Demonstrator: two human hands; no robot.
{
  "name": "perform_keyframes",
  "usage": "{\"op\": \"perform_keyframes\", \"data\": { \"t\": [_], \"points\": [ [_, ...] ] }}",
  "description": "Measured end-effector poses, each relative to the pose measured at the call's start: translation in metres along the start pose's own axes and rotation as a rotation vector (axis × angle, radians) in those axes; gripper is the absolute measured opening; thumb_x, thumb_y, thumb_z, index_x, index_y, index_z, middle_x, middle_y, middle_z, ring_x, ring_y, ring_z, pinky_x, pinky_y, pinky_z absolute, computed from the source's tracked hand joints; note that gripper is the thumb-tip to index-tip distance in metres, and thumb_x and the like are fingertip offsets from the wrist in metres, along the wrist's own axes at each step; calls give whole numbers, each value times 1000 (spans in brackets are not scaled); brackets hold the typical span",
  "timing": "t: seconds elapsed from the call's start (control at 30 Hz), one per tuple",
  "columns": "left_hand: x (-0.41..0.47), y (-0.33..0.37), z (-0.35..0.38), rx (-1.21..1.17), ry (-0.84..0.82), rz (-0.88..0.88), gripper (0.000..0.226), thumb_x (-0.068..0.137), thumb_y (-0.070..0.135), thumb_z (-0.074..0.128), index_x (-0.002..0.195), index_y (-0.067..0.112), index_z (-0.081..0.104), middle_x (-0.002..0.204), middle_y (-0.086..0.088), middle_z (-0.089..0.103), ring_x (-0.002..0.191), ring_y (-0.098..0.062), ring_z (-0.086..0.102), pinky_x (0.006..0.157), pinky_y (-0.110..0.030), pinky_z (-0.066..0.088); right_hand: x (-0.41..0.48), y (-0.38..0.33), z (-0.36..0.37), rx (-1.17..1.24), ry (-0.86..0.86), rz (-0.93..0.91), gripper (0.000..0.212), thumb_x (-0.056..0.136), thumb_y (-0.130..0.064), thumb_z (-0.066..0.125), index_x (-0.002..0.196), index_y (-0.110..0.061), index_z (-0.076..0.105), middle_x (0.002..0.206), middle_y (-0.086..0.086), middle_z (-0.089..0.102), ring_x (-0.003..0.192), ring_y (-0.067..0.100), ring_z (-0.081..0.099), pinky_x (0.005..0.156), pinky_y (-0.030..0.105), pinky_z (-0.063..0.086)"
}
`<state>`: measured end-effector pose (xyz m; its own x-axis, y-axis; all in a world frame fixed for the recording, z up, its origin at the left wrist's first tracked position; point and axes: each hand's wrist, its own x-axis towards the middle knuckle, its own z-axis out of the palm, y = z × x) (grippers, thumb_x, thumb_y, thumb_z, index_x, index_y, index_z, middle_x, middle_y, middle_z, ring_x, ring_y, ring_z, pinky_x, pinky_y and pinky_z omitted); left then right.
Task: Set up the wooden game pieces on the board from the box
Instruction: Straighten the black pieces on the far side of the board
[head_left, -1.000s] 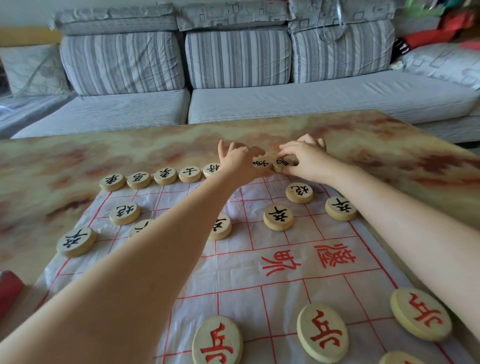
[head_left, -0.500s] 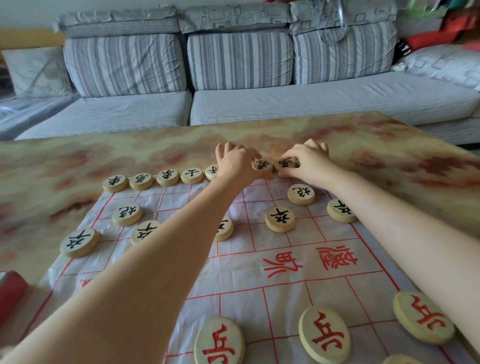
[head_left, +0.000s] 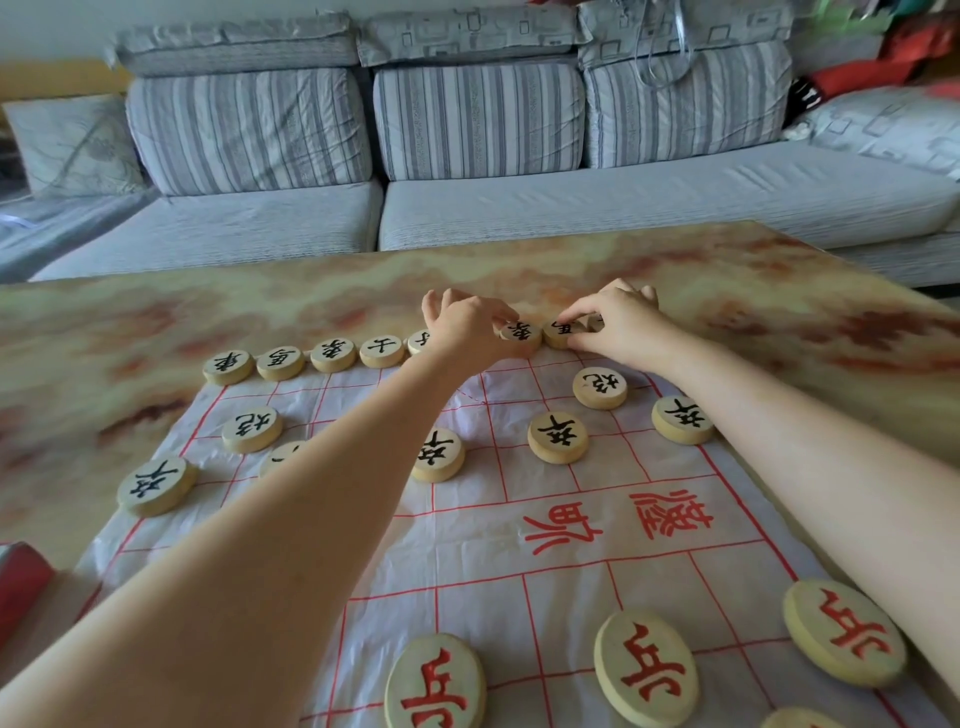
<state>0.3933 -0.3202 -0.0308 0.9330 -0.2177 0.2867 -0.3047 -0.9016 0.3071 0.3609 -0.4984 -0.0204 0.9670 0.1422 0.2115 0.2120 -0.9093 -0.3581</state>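
Head view: both hands work at the far edge of the board (head_left: 571, 561), a thin wrinkled sheet with red grid lines lying on the marbled counter (head_left: 156, 322).

- Left hand (head_left: 470, 327): fingers curled, thumb and forefinger pinching a black-lettered piece (head_left: 521, 335) in the back row.
- Right hand (head_left: 615, 325): also curled, pinching the neighbouring piece (head_left: 561, 332). The two discs are edge to edge or just apart; cannot tell which.
- Anything under the right palm is hidden.
- Left half of the back row (head_left: 332, 356): five discs in a line, the fifth partly hidden by the left wrist.
- Black soldiers (head_left: 558, 437) stand further in; red pieces (head_left: 644, 670) lie near the close edge.

Judgement: the step in hand is seating the right half of the back row.

- Centre each disc on its own line crossing.
- Match the spacing of the left half, with the lettering turned the same way.
- Lift and set rather than slide, since the sheet looks likely to ruck.
- Both forearms pass over the soldiers, so raise the wrists first when drawing back.

The red object (head_left: 21, 582) at lower left may be the box; not certain.
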Motion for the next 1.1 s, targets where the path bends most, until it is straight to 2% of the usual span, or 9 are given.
{"op": "perform_keyframes", "data": {
  "t": [0.13, 0.2, 0.27, 0.37, 0.43, 0.6, 0.73, 0.93, 1.1],
  "points": [
    [-2, 2, 1, -45, 17, -1, 48, 70, 58, 66, 111, 32, 64, 110, 10, 67, 125, -18, 34, 107, -34, 10, 2, 2, 3, 3, 11, 5, 35, 80, -45, 64, 113, -34, 64, 122, 5, 53, 125, 19, 31, 87, 31, 18],
    [-3, 1, 2, -46, 23, -4, 50, 69, 59, 67, 111, 32, 64, 109, 7, 68, 124, -17, 35, 105, -33, 11, 4, 3, 5, -16, 40, 8, 35, 76, -49, 67, 109, -36, 65, 117, 1, 58, 121, 20, 33, 86, 31, 18],
    [-2, 0, 3, -56, 33, -12, 50, 68, 59, 68, 110, 32, 64, 105, 4, 69, 123, -18, 35, 103, -32, 12, 4, 3, 4, -20, 68, 5, 33, 77, -47, 67, 107, -34, 67, 100, -3, 61, 117, 22, 35, 85, 33, 20],
    [-1, 1, 4, -52, 18, -24, 51, 68, 60, 67, 110, 32, 64, 104, 4, 69, 123, -19, 33, 104, -33, 14, 3, 1, 5, -6, 83, 13, 30, 80, -41, 66, 109, -32, 66, 80, -11, 44, 117, 21, 34, 89, 34, 22],
    [-1, 2, 3, -53, 5, -35, 51, 68, 59, 67, 110, 31, 63, 106, 5, 68, 124, -20, 33, 105, -33, 15, 3, 1, 6, -5, 92, 28, 29, 82, -40, 66, 110, -33, 65, 81, -10, 35, 117, 22, 33, 89, 32, 21],
    [1, 1, 5, -40, 0, -38, 51, 67, 61, 67, 109, 32, 63, 103, 4, 69, 124, -20, 32, 105, -35, 14, 1, 1, 5, -4, 99, 43, 27, 86, -34, 62, 113, -34, 64, 84, -9, 33, 102, 16, 29, 94, 32, 21],
    [0, 1, 5, -43, -12, -40, 52, 69, 60, 67, 111, 32, 62, 106, 2, 68, 124, -21, 33, 105, -35, 14, 2, 2, 7, -24, 92, 30, 29, 86, -36, 61, 115, -34, 63, 96, -1, 36, 118, 23, 32, 92, 32, 21],
    [-1, 1, 3, -54, -27, -51, 54, 68, 59, 67, 114, 32, 60, 111, 4, 66, 124, -21, 30, 103, -33, 15, 3, 5, 6, -24, 21, 41, 37, 83, -39, 64, 119, -36, 59, 119, 11, 47, 124, 24, 29, 90, 31, 21],
    [-3, 8, -2, -93, -29, 2, 60, 71, 54, 69, 124, 32, 52, 123, 11, 58, 128, -20, 29, 104, -32, 15, 6, 32, -16, 129, 97, 120, 36, 81, -33, 67, 116, -36, 61, 131, 1, 56, 131, 25, 37, 111, 43, 21]
  ]
}}
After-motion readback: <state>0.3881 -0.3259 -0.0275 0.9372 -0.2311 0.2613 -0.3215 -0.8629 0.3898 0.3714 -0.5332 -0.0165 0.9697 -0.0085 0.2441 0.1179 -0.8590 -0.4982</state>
